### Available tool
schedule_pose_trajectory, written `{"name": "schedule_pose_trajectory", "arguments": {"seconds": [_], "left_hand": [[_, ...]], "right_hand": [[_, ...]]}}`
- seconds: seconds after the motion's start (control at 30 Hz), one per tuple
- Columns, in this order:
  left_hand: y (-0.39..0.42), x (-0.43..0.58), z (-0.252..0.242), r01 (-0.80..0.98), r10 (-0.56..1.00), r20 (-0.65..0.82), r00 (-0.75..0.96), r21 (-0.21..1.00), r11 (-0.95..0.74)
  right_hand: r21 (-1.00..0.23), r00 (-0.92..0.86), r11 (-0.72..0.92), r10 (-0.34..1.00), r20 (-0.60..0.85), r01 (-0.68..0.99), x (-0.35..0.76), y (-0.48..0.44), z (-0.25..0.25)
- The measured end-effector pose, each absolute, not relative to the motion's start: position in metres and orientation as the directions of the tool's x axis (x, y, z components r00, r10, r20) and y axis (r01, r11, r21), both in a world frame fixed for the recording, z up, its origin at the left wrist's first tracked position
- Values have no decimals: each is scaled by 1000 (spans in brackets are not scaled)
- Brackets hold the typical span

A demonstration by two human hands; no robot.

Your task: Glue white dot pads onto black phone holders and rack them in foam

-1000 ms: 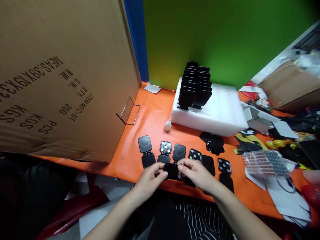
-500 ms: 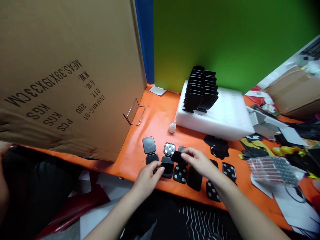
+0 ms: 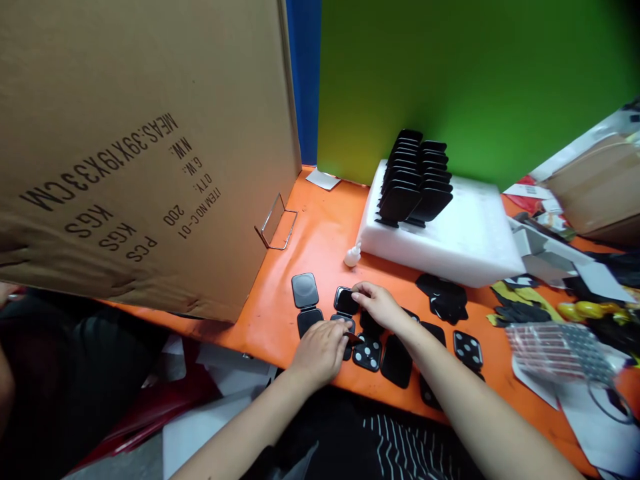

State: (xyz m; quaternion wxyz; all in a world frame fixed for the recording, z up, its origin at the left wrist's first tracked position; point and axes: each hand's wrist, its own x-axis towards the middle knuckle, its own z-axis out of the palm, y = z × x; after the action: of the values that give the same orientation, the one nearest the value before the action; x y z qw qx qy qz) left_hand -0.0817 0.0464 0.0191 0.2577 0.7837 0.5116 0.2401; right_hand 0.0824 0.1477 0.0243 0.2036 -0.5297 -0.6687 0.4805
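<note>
My left hand [image 3: 323, 352] has its fingers curled over the lower leaf of a folding black case. A thin dark plate [image 3: 353, 338] with a reddish sheen sticks out at its fingertips; the rest is hidden. My right hand [image 3: 383, 305] has its fingertips at the right edge of a black square plate [image 3: 345, 301], which lies on the upper leaf of that case. Left of it lies another open black case [image 3: 305, 291]. Towards the right are a square panel with pale round dots [image 3: 367, 352] and a plain black panel [image 3: 397, 362].
A large cardboard box [image 3: 150, 167] stands at left beside a wire stand [image 3: 278, 223]. Behind are a white foam block [image 3: 450, 240] with rows of upright black stands [image 3: 415, 177], a small white bottle [image 3: 353, 255] and black flat pieces [image 3: 443, 297]. Bagged goods [image 3: 555, 350] lie right.
My right hand has lowered the black square plate onto the dotted upper leaf, covering its dots. My left hand has moved right and turned over the lower leaf. The view has shifted slightly.
</note>
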Motion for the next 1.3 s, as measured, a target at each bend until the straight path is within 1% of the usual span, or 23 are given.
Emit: {"name": "schedule_pose_trajectory", "arguments": {"seconds": [0.17, 0.4, 0.5, 0.7, 1.03, 1.17, 1.3], "left_hand": [[47, -81, 19, 686, 933, 106, 343, 651, -326], [48, -80, 21, 688, 941, 86, 327, 661, -299], [49, -80, 20, 687, 943, 91, 320, 663, -297], [49, -81, 19, 681, 941, 100, 323, 666, -305], [49, -79, 16, 696, 942, 79, 327, 654, -296], [49, -79, 16, 700, 942, 74, 327, 651, -294], [49, -79, 16, 701, 942, 76, 328, 649, -296]], "right_hand": [[-833, -358, 14, 907, -222, 553, 82, 149, 20], [-825, -371, 45, 906, -204, 563, 81, 151, 23], [-824, -363, 44, 910, -201, 565, 80, 150, 23], [-813, -288, 2, 936, -204, 582, 75, 148, 25], [-816, -273, 19, 947, -171, 578, 77, 145, 21], [-808, -292, 54, 945, -149, 587, 77, 145, 21], [-772, -335, 159, 939, -74, 616, 78, 146, 21]]}}
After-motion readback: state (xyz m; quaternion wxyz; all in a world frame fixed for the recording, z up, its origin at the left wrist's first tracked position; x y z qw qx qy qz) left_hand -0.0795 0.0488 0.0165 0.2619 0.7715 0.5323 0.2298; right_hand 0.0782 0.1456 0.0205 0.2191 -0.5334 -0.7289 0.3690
